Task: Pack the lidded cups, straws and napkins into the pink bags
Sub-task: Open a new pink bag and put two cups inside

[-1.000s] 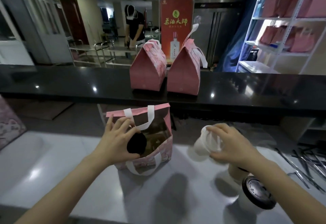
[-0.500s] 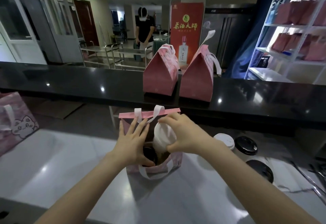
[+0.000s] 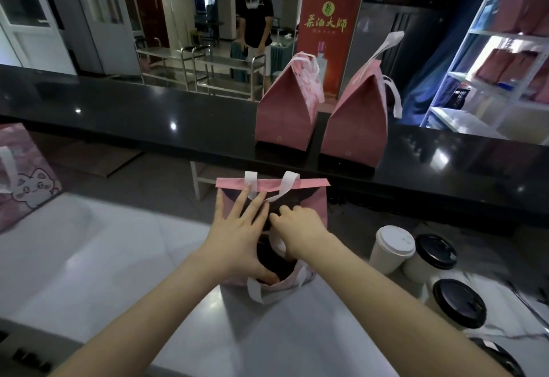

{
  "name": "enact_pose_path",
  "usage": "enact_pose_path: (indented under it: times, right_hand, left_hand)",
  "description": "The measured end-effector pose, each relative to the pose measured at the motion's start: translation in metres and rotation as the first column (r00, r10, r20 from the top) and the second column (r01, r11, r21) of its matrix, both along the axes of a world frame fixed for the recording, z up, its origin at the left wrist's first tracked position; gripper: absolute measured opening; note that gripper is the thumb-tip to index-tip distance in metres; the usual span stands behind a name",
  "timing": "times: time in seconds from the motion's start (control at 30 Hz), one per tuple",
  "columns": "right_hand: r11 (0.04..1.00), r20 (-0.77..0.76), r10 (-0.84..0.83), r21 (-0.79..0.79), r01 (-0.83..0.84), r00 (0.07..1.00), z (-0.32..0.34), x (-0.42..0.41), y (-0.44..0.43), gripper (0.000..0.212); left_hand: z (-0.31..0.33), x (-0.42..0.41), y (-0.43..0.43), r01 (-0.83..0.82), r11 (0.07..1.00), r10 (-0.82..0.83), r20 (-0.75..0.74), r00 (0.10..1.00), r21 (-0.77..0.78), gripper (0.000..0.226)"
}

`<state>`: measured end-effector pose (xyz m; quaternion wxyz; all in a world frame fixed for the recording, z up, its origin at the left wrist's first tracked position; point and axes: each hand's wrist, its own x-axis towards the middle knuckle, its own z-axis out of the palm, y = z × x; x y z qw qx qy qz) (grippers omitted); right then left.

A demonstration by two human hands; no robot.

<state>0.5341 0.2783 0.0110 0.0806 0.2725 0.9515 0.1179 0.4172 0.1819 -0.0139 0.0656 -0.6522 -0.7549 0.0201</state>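
An open pink bag (image 3: 315,200) with white handles stands on the pale worktop in front of me. My left hand (image 3: 241,238) lies spread across its mouth, fingers on the far wall and thumb on the near rim. My right hand (image 3: 297,233) is curled down inside the bag, closed on a white cup (image 3: 278,244) of which only a strip shows. A black-lidded cup (image 3: 266,261) sits in the bag beneath my hands. To the right on the worktop wait a white-lidded cup (image 3: 392,246) and two black-lidded cups (image 3: 435,253) (image 3: 459,303).
Two closed pink bags (image 3: 285,109) (image 3: 356,122) stand on the black counter (image 3: 148,115) behind. A pink cat-print bag (image 3: 25,179) is at far left. White napkins (image 3: 502,296) lie at far right. A white shelf (image 3: 445,100) holds more pink bags. A person stands far back.
My right hand picked up the white-lidded cup from the right, carried it over the bag, and has now sunk into the bag with it. My left hand stayed on the bag's mouth.
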Motion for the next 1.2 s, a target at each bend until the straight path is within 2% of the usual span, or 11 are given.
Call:
enact_pose_path:
  times: [0.13,0.27,0.37,0.53,0.67,0.8,1.2]
  right_hand:
    - [0.995,0.032,0.006,0.099,-0.01,0.999,-0.007,-0.009,0.015,0.051]
    - [0.996,-0.013,-0.045,0.082,0.046,0.999,-0.013,-0.001,0.031,0.048]
    - [0.994,-0.033,-0.058,0.087,0.061,0.998,-0.014,-0.001,0.038,0.049]
    - [0.981,0.114,0.08,0.168,-0.099,0.99,-0.018,-0.017,0.036,0.054]
    - [0.998,0.088,-0.059,0.018,0.057,0.994,-0.018,-0.015,0.039,0.06]
    - [0.969,0.083,-0.201,-0.128,0.21,0.976,-0.021,-0.003,0.042,0.066]
    - [0.885,0.151,-0.359,-0.259,0.387,0.921,-0.036,-0.017,0.046,0.072]
  left_hand:
    - [0.005,-0.021,-0.002,0.012,1.0,-0.012,0.012,1.0,-0.012,0.13]
    - [0.012,-0.05,-0.001,0.059,0.998,-0.058,0.05,0.997,-0.023,0.121]
    - [0.013,-0.051,0.008,0.124,0.992,-0.123,0.034,0.992,-0.023,0.123]
    - [0.007,-0.045,0.019,0.161,0.984,-0.158,0.038,0.987,-0.082,0.138]
    - [0.0,-0.048,0.021,0.185,0.979,-0.18,0.068,0.981,-0.085,0.141]
    - [-0.003,-0.055,0.025,0.186,0.979,-0.177,0.104,0.979,-0.08,0.141]
    - [0.004,-0.069,0.032,0.221,0.971,-0.208,0.135,0.969,-0.091,0.136]
